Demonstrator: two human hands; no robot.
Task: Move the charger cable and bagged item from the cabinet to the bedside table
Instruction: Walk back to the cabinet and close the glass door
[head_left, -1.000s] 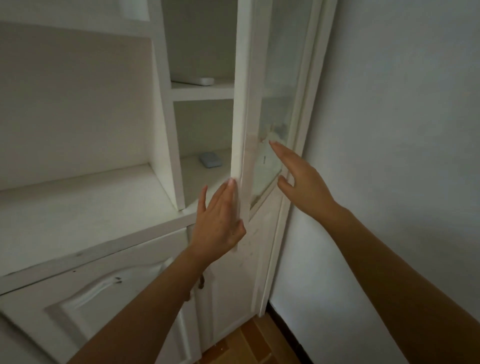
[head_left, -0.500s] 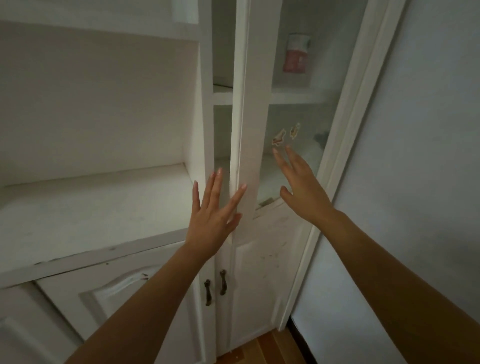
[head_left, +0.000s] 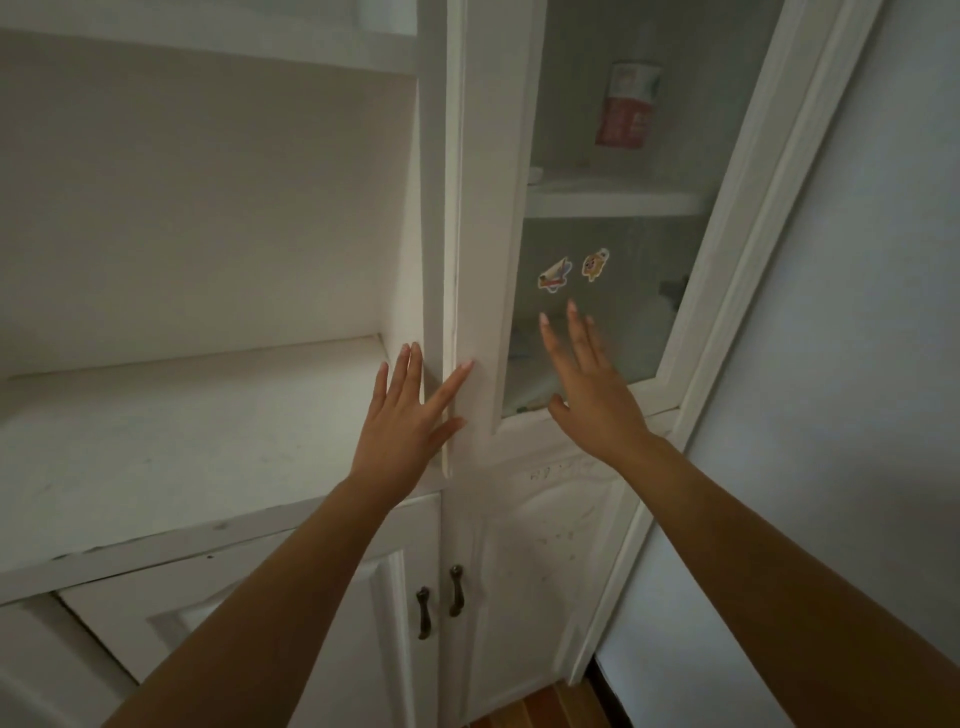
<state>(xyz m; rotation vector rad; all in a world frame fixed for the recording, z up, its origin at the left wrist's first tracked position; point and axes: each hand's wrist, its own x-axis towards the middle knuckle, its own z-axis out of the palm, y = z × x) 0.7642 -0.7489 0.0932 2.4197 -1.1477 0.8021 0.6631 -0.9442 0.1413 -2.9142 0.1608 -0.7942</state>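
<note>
Standing by the white cabinet (head_left: 208, 426), a person has both hands flat on its tall glass door (head_left: 597, 312). The left hand (head_left: 405, 421) is spread wide on the door's edge and holds nothing. The right hand (head_left: 592, 384) is open too, fingers up on the glass, just under two stickers (head_left: 571, 270). Behind the glass, a red and white can (head_left: 626, 104) stands on the top shelf (head_left: 608, 197). Something dark (head_left: 672, 288) sits lower down, but I cannot tell if it is the cable or the bag. A cable would likely be light and floppy, so grab the whole bunch. A bag would likely be soft and slippery, so pinch its top.
</note>
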